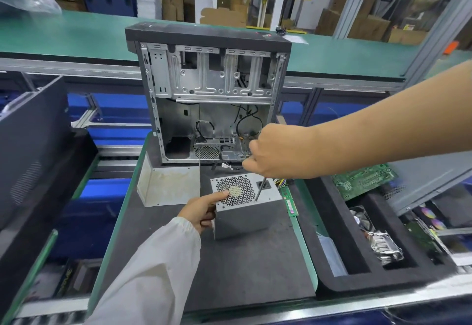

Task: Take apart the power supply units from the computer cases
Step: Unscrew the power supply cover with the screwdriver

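Screwdriver (260, 189) apparently on power supply (246, 204)

Left hand (201, 209): white sleeve, reaching in from bottom, fingers curled, index extended, gripping. Right hand (275, 152): bare forearm reaching in from right, fist closed, knuckles up, higher than and just beyond left.

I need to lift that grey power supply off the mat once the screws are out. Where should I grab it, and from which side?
Probably across the power supply's plain left and right side walls, coming down from above: it stands as a box with the mesh fan face up. The left hand already grips its left edge. Avoid the far right, where coloured wires trail out and the screwdriver stands.
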